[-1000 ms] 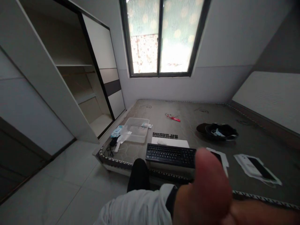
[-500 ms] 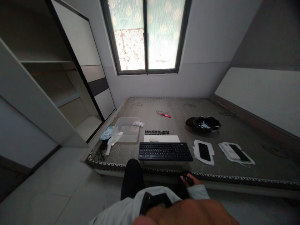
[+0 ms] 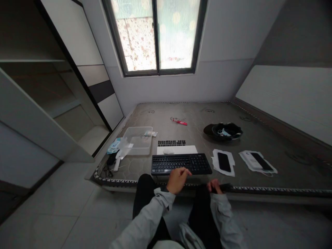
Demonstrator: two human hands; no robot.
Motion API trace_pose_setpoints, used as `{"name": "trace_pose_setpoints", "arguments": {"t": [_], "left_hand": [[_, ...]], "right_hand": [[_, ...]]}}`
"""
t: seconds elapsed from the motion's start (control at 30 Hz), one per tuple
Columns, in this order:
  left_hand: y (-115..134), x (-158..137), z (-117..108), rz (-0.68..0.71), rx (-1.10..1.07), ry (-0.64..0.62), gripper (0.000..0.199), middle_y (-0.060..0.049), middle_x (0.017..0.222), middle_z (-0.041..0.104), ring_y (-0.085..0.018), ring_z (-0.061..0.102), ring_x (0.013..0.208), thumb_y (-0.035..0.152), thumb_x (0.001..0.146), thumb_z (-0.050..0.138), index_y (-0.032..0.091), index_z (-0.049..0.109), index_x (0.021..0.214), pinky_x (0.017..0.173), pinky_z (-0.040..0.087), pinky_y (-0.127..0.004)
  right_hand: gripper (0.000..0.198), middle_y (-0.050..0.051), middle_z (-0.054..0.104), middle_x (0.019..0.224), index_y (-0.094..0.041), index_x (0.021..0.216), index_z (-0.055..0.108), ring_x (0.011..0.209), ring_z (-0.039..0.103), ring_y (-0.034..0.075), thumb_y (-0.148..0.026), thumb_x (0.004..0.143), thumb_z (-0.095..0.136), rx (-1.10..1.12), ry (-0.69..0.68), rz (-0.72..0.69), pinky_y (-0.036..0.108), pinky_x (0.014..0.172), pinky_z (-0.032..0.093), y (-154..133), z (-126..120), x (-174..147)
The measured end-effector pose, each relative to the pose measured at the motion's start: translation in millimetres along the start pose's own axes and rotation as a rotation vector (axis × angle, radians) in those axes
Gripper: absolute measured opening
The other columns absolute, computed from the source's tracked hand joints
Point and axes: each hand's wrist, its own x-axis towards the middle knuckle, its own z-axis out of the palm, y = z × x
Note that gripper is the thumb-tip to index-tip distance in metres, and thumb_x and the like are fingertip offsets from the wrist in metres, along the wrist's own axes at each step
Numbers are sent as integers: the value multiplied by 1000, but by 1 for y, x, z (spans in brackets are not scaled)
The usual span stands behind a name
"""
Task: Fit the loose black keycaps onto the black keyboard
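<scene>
A black keyboard [image 3: 199,164] lies near the front edge of the mattress. My left hand [image 3: 177,180] hovers at its front edge, covering part of the lower keys; the fingers are curled together, and anything in them is hidden. Over my right thigh, my right hand [image 3: 214,185] is closed around a dark object [image 3: 226,187] that sticks out to the right; its kind is unclear. Behind the keyboard is a white sheet [image 3: 185,149] with a small whitish lump [image 3: 168,151] on it. Rows of small loose black keycaps [image 3: 171,143] lie beyond the sheet.
Left of the keyboard, a clear plastic box [image 3: 141,152] stands beside a blue packet [image 3: 114,146] and dark cables [image 3: 107,170]. To the right lie a black phone [image 3: 224,162], another phone [image 3: 260,161] and a dark cap [image 3: 223,131]. A red item [image 3: 180,122] lies farther back.
My left hand has moved from close under the camera out to the keyboard's front edge. The right hand has shifted slightly right with its dark object. The view has tilted down a little.
</scene>
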Motion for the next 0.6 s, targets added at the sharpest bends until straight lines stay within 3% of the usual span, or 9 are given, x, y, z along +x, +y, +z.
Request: {"name": "trace_pose_setpoints", "arguments": {"t": [0.1,0.2,0.4,0.6], "left_hand": [[-55,10,27,-89,163,-14,31,-1,85,73,-19,66,84,34,94,42,25,72,90,74,45,-28],[-81,15,44,-85,253,-13,21,-1,94,72,-19,66,89,31,92,49,27,69,97,78,46,-29],[-88,52,67,30,331,24,24,-4,114,62,-20,58,106,31,93,49,27,63,112,87,45,-32],[-95,85,78,87,326,98,31,-6,117,58,-24,51,110,33,92,54,28,61,121,95,40,-40]], "right_hand": [[60,-4,42,35,-25,51,38,39,38,14,-77,66,66,59,-51,-1,31,47,32,2,4,26],[60,-5,41,36,-24,52,38,38,36,12,-74,67,68,147,-75,32,29,45,29,4,16,45],[56,-6,41,41,-23,54,38,42,37,10,-64,72,71,248,13,76,27,46,30,11,50,71],[55,-8,38,40,-23,55,37,40,35,8,-62,71,73,281,30,97,26,45,30,22,70,91]]}}
